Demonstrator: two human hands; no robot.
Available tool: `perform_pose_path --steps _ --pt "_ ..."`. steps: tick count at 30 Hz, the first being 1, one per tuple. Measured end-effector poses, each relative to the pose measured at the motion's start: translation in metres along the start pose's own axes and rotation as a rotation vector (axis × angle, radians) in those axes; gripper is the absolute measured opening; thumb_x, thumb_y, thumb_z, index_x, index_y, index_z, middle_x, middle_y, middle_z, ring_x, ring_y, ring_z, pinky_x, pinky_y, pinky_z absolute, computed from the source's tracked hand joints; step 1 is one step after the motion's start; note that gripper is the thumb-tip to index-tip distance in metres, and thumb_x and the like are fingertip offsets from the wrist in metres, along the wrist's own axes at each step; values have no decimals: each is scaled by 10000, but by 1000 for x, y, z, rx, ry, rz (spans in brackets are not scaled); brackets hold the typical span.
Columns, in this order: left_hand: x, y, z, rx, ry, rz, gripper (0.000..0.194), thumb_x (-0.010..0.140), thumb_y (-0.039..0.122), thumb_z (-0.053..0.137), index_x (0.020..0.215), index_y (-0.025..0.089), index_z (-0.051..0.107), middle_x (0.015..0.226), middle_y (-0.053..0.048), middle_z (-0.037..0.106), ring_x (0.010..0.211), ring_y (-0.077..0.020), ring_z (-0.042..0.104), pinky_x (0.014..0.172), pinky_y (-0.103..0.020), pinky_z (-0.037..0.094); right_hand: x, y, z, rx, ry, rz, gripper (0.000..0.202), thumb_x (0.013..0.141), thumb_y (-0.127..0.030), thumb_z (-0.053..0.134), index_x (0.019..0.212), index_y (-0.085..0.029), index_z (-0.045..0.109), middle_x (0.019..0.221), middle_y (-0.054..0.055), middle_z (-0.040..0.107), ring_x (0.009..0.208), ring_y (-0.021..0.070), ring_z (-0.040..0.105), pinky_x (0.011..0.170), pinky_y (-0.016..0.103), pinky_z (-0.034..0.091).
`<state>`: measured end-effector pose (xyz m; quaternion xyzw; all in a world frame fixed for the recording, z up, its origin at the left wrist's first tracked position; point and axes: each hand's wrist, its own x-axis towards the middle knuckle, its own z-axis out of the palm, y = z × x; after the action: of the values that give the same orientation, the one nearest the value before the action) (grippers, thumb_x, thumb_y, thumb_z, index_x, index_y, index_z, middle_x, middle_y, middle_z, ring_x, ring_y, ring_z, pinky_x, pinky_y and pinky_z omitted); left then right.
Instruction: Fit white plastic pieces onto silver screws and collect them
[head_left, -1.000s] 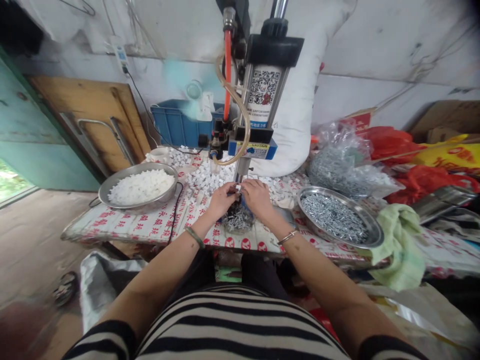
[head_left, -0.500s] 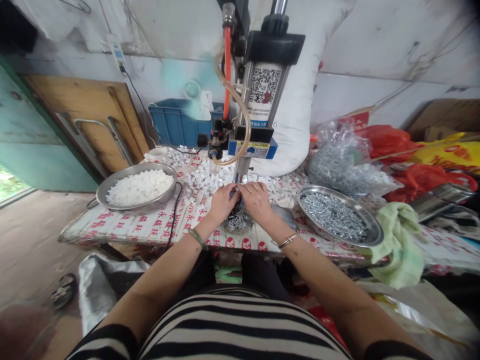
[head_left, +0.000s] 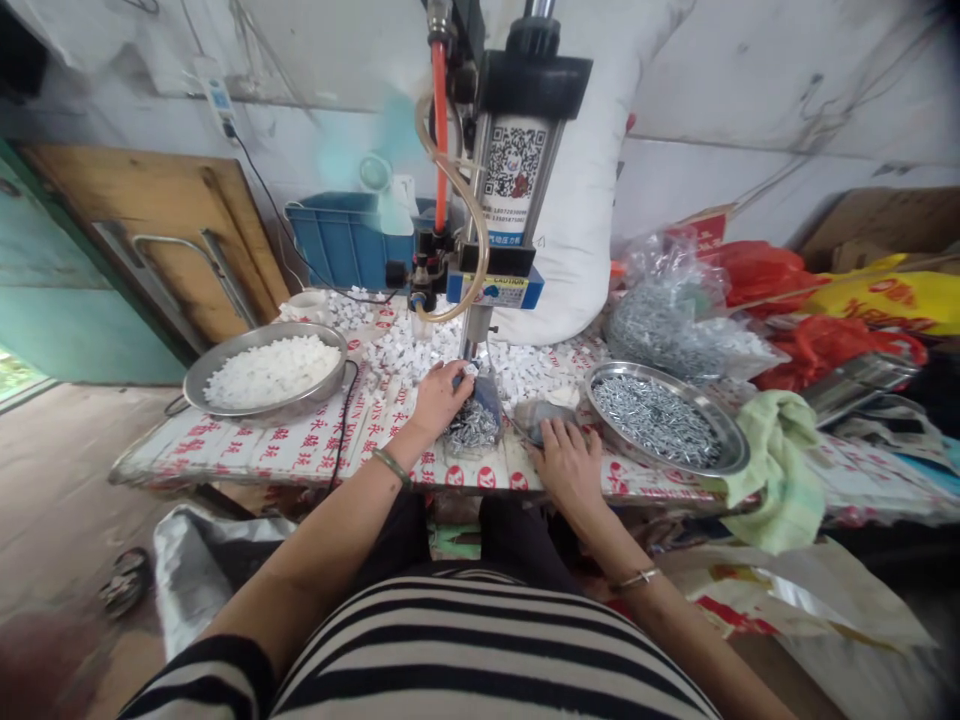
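Note:
My left hand (head_left: 441, 398) is at the foot of the pneumatic press (head_left: 510, 190), thumb and fingers closed on a small white plastic piece (head_left: 471, 369) beneath its ram. Just below lies a pile of metal pins (head_left: 474, 425) around the press base. My right hand (head_left: 571, 462) is down on the table to the right, fingers stretched out over the near edge of a flat dark-grey thing (head_left: 546, 412) whose kind I cannot make out. Close to that hand stands a steel bowl (head_left: 739, 462) of metal pins. Loose white pieces (head_left: 405, 350) lie scattered behind the press foot.
On the left of the printed table cover (head_left: 300, 452) stands a steel bowl (head_left: 192, 385) of white pieces. A blue crate (head_left: 345, 245) and a white sack (head_left: 581, 230) are behind. Bagged pins (head_left: 652, 330) and a green cloth (head_left: 780, 460) are at right.
My right hand has left the press foot and moved right and nearer to me, onto the dark-grey thing. My left hand has stayed under the ram. The view has shifted slightly.

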<state>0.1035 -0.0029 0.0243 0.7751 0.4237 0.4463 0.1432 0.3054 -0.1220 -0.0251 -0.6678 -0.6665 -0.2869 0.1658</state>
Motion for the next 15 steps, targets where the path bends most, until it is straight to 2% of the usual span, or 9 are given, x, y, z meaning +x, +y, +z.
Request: perform_pose_path --steps 5,8,10,12,15 --pt "0 -1 1 -52 8 -42 220 792 240 516 981 176 609 899 -68 653 876 -187 585 854 -327 435 -5 -3 4 25 13 10 361 841 -324 466 1112 -113 576 1114 184 609 1043 309 507 936 559 255" --pt "-1 1 -8 -139 53 -74 246 787 256 523 996 161 608 974 -85 638 928 -189 569 878 -329 422 3 -7 -9 121 26 80 382 840 -312 471 1171 -135 545 1183 177 568 1086 315 492 929 564 283" --pt "-3 5 -20 -297 17 -155 264 784 289 530 1000 159 606 940 -77 636 886 -174 574 832 -313 445 13 -12 -24 259 49 102 384 846 -302 465 1198 -160 528 1219 151 546 1114 288 485 939 518 321" --pt "-9 11 -33 -560 -197 -287 292 773 338 548 993 154 605 827 -53 633 764 -144 585 705 -272 475 25 -20 -41 456 57 62 373 857 -307 455 1202 -185 526 1230 121 540 1132 243 485 937 438 375" --pt "-21 18 -50 -904 -679 -440 328 723 374 620 952 139 611 723 -30 618 625 -105 579 573 -219 468 40 -38 -61 703 5 -91 331 866 -315 454 1168 -224 553 1216 79 553 1112 191 509 904 360 422"
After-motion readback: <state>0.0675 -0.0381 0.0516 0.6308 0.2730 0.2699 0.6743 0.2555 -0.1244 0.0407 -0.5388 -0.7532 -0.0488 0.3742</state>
